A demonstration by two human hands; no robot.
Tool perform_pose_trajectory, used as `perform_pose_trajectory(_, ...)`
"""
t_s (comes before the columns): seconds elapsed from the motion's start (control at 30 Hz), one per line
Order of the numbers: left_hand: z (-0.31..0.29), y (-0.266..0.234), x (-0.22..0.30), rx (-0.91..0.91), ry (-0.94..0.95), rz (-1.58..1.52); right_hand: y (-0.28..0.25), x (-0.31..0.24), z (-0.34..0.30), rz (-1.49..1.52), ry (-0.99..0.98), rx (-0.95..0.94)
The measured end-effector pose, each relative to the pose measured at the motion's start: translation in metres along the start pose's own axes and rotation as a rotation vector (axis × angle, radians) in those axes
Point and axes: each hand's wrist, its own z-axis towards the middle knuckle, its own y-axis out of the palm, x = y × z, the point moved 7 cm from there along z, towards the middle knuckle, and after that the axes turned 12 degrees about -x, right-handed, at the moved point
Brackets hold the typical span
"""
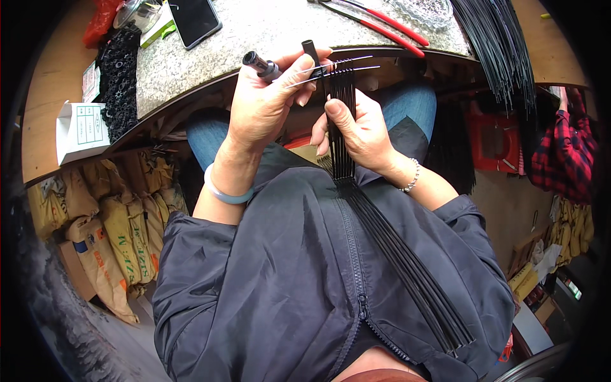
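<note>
My right hand [359,127] is closed round a bundle of thin black strips [342,153], thumb on top. The strips' long ends run down over my dark jacket to the lower right. Two thin metal rods [363,57] cross the strips near their top ends, one above the other. My left hand [264,102] pinches at the left of these rods with thumb and forefinger. A black cylindrical tool with a grey collar [259,65] lies in the same hand. A flat black bar [309,49] stands up beside its fingertips; its lower part is partly hidden.
Red-handled pliers [388,32] lie on the speckled tabletop [254,32], with a phone [194,20] further left. More black strips [493,44] hang over the right edge. At left are a white box [83,134] and small black parts [119,89]. A person in a checked sleeve [566,153] is at right.
</note>
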Motion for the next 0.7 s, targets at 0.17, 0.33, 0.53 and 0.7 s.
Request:
perform_pose_trajectory(0.17, -0.004, 0.000, -0.003, -0.020, 0.030, -0.063, 0.000, -0.001, 0.001, -0.002, 0.007, -0.006)
perform_pose_trajectory(0.33, -0.013, 0.002, -0.009, -0.111, 0.077, -0.379, 0.000, -0.004, 0.001, -0.009, -0.008, -0.004)
perform_pose_trajectory(0.53, -0.013, -0.002, -0.014, -0.049, 0.022, -0.279, 0.003, -0.003, 0.001, -0.008, 0.004, -0.019)
perform_pose_trajectory(0.7, -0.012, -0.001, -0.015, -0.091, 0.092, -0.372, 0.002, -0.003, 0.001, 0.024, -0.004, -0.011)
